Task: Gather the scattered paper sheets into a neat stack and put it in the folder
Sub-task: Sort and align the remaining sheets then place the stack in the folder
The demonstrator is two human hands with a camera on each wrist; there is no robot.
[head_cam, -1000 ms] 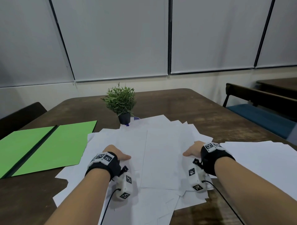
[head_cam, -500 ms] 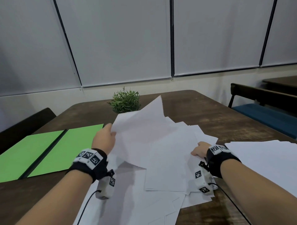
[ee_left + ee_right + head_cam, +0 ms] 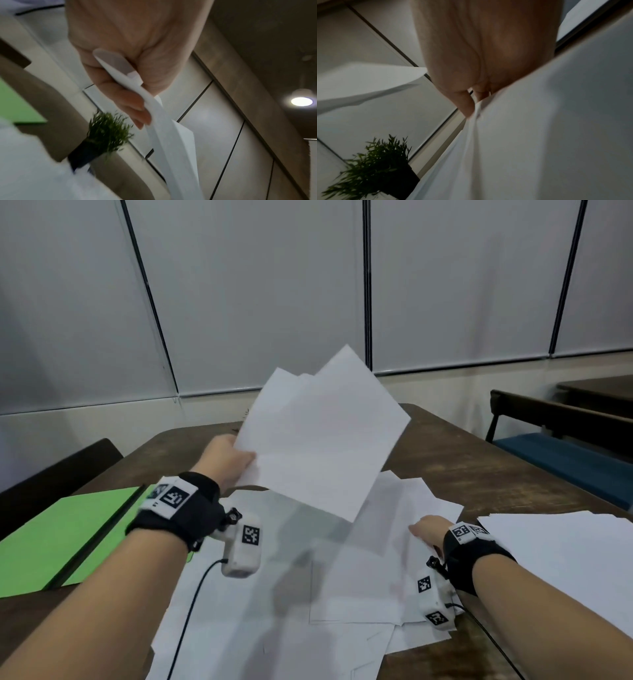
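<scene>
Paper sheets (image 3: 322, 436) are pinched at one edge between the thumb and fingers of the left hand (image 3: 224, 458) and held raised above the table (image 3: 455, 453); more loose sheets (image 3: 359, 570) are spread on the wood, pressed under the fingers of the right hand (image 3: 428, 530), whose curl cannot be told. The green folder (image 3: 61, 529) lies open at the left and nothing is seen inside it. Grey wall panels (image 3: 257, 285) close the room behind. A potted plant (image 3: 106, 129) is shown only by the wrist views, being hidden behind the lifted sheets in the head view.
</scene>
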